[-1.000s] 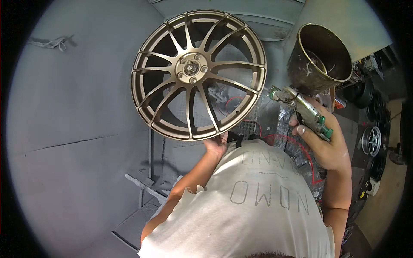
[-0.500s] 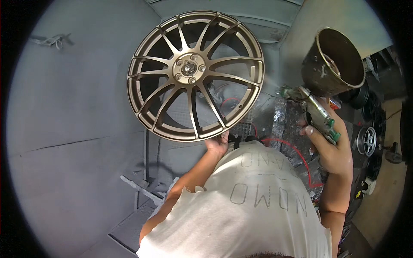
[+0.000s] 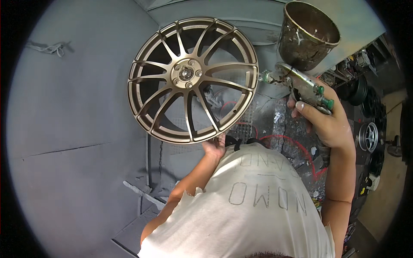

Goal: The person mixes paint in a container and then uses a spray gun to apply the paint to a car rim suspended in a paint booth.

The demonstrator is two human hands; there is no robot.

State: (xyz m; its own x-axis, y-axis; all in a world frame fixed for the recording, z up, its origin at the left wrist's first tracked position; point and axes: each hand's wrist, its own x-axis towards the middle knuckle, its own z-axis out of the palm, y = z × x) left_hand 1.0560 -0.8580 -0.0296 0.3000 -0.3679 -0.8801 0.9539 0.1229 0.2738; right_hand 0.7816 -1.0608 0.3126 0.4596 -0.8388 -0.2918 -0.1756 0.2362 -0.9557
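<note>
A bronze multi-spoke wheel rim (image 3: 186, 56) faces up in front of me, its hub in the middle. My left hand (image 3: 214, 148) is at the rim's near edge, with its fingers partly hidden behind it; it appears to hold the rim there. To the right, my right hand (image 3: 329, 127) is wrapped round a paint spray gun (image 3: 306, 88). The gun is metal with green knobs, and its nozzle points left at the rim's right edge, close to it. A dark, paint-smeared cup (image 3: 303, 51) sits on the gun, its top open.
A grey wall (image 3: 73, 112) fills the left side, with a tied cord (image 3: 47, 48) on it. A grey-coated metal frame (image 3: 142, 193) stands low at the left. A red hose (image 3: 297, 147) lies across the messy floor. Another silver wheel (image 3: 368, 137) and dark tires (image 3: 358, 91) are at the right.
My right hand has moved the spray gun and cup up and left, bringing the nozzle nearer the rim. The rim has shifted slightly left and down, with my left hand still at its near edge.
</note>
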